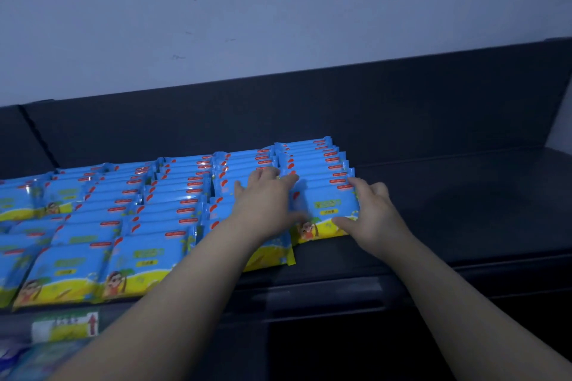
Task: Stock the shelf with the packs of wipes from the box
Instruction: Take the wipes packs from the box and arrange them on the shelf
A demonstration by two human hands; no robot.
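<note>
Packs of wipes (173,195), blue over yellow, are shown stood in tight front-to-back rows across the L and centre of a dark shelf (448,201). The rightmost row (312,161) is flanked by both hands. The left hand (266,201) is laid flat, fingers straight, over the pack tops where that row meets its neighbour; its outline is blurred. The right hand (371,210) is spread wide against the row's R end, w/ the thumb pressed on the face of the front pack (325,210) and the fingers run along the row's side. A pale wall (278,9) is seen behind the shelf. A label (65,326) w/ a red arrow is fixed below the shelf's front edge, lower L.
</note>
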